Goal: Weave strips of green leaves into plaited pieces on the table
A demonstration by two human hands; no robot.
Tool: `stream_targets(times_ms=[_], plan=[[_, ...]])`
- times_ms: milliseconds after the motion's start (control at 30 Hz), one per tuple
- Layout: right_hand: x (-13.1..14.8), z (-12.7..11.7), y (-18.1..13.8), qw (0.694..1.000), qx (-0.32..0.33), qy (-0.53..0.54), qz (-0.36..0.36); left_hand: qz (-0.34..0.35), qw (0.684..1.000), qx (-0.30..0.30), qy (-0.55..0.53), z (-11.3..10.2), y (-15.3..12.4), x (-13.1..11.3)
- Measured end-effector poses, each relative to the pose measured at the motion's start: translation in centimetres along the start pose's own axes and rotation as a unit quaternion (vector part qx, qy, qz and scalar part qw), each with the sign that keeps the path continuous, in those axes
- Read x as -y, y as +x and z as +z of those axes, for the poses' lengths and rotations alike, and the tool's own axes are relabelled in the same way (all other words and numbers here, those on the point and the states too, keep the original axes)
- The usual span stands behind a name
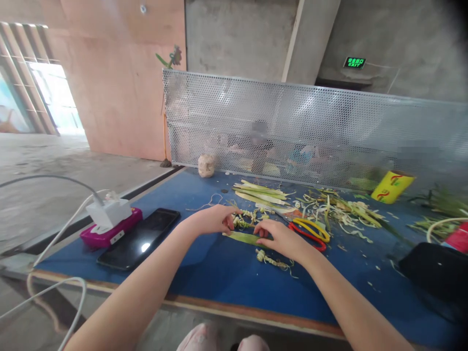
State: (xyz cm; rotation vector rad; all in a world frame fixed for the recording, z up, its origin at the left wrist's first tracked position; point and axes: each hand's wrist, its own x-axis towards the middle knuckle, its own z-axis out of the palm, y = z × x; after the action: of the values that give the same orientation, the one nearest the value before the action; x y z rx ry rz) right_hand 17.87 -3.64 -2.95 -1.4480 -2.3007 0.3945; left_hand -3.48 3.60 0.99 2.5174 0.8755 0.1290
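Observation:
A flat pale-green leaf strip (242,237) stretches between my two hands, just above the blue tabletop. Curled fingers of my left hand (218,219) close on its left end. At the other end, my right hand (280,238) pinches the strip between thumb and fingers. Just behind lie small knotted, braided leaf pieces (241,222), partly hidden by my hands. One more knotted piece (272,261) with thin curly ends rests nearer to me, below my right hand. Scissors (310,231) with red and yellow handles lie right of that hand.
Flat leaf strips (261,192) and a heap of shredded leaf (340,209) lie at the back. A black phone (139,239) and a pink power strip (111,231) with cables occupy the left. A yellow packet (392,187), a dark bag (435,270) and a perforated metal screen (310,126) stand beyond.

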Motion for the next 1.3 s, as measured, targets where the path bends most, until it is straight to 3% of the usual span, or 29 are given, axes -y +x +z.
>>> stream_targets(times_ms=[700, 800, 933, 1133, 1200, 1300], plan=[[0.9, 0.1, -0.1, 1.000, 0.003, -0.012, 0.014, -0.005, 0.998, 0.017, 0.061, 0.3, -0.1, -1.4], [0.8, -0.3, -0.2, 0.999, -0.049, -0.016, 0.003, -0.006, 0.997, -0.029, 0.064, 0.1, -0.2, -1.4], [0.3, -0.5, 0.1, 0.992, -0.122, 0.010, 0.012, 0.015, 0.985, -0.148, 0.084, -0.6, -0.4, -1.5], [0.5, 0.2, 0.5, 0.986, -0.161, -0.019, 0.037, 0.077, 0.954, -0.257, 0.137, -1.3, -0.6, -1.4], [0.4, 0.2, 0.5, 0.984, -0.174, -0.023, 0.040, 0.056, 0.941, -0.302, 0.143, -1.8, -0.8, -1.0], [-0.5, -0.3, 0.4, 0.972, -0.229, -0.010, 0.059, -0.055, 0.914, -0.382, 0.124, -2.4, -1.1, 0.3]])
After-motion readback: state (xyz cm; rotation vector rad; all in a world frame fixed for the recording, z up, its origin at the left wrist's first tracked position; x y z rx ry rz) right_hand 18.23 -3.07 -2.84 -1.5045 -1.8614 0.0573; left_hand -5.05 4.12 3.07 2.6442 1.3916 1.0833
